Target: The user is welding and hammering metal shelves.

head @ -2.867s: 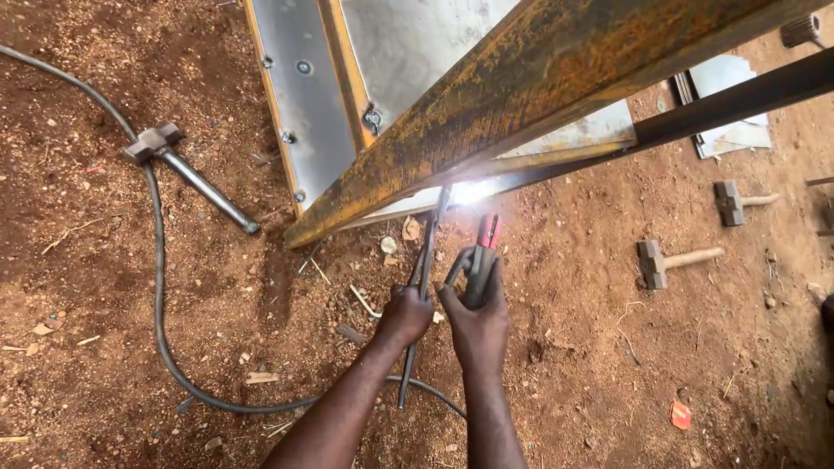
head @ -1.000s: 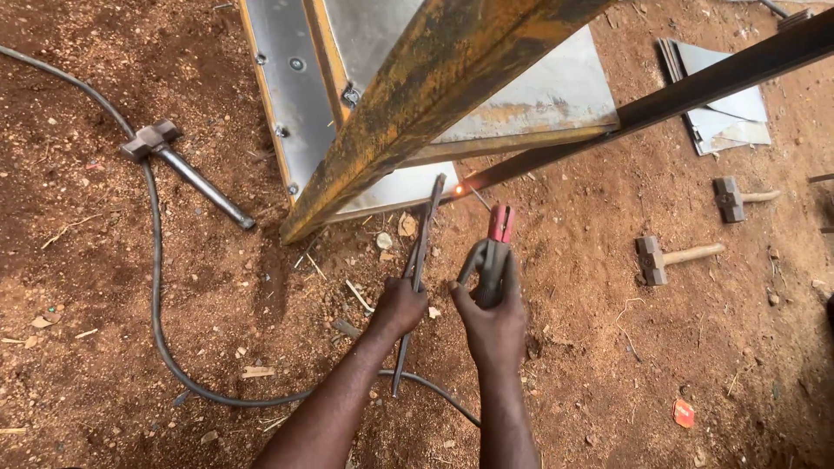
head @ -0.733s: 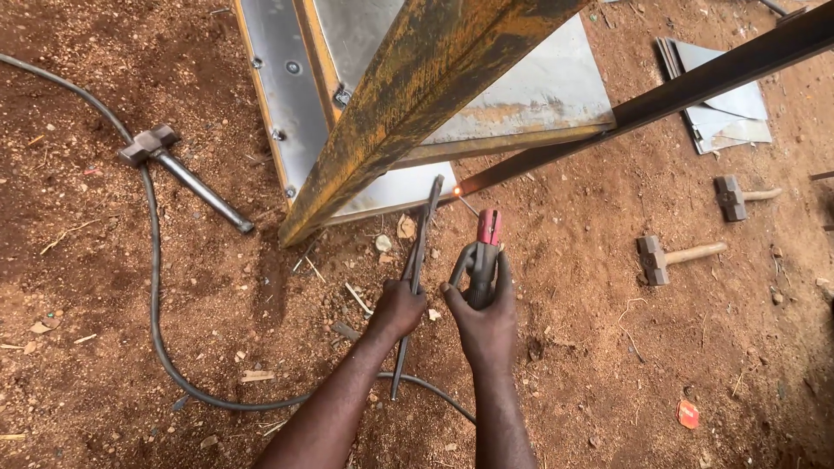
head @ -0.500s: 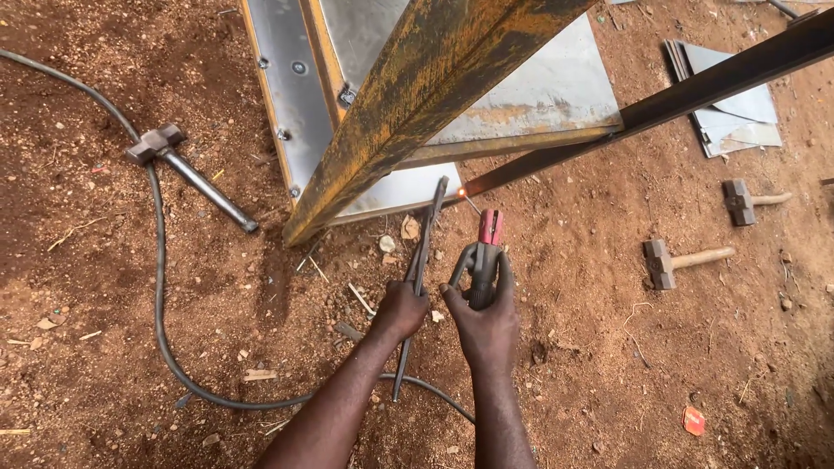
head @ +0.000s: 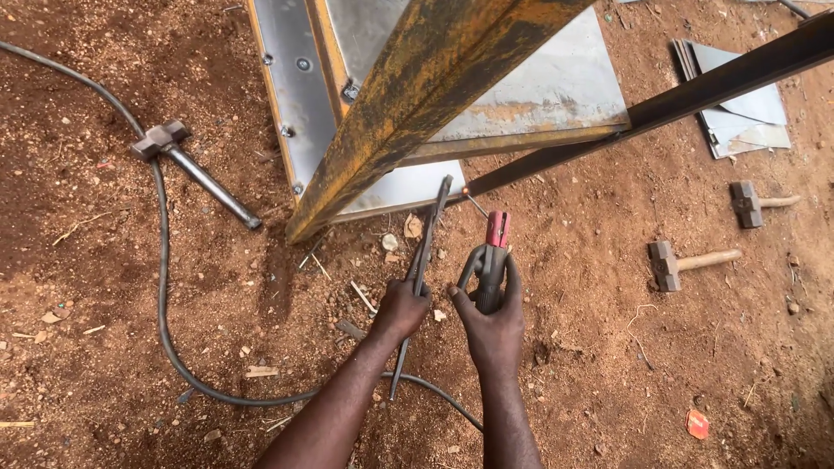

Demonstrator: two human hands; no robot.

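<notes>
My right hand (head: 492, 323) grips a welding electrode holder (head: 490, 260) with a red tip, and its thin rod (head: 474, 205) points up to a small glowing spot at the joint of a dark steel bar (head: 695, 91). My left hand (head: 401, 307) holds a long flat steel strip (head: 425, 252) that leans up against the metal sheet's lower edge. A rusty yellow angle beam (head: 417, 104) crosses above both, hiding part of the grey sheet panel (head: 530, 87).
A dark cable (head: 162, 260) curves over the red dirt from the upper left toward my arms. A metal-handled hammer (head: 187, 165) lies at left. Two wooden-handled hammers (head: 686, 260) (head: 757, 202) lie at right. Grey sheet offcuts (head: 738, 104) sit at the upper right.
The bright welding arc seen earlier has gone out, leaving a small glow. My right hand pulled the holder slightly back and down; the left hand and strip stayed nearly still.
</notes>
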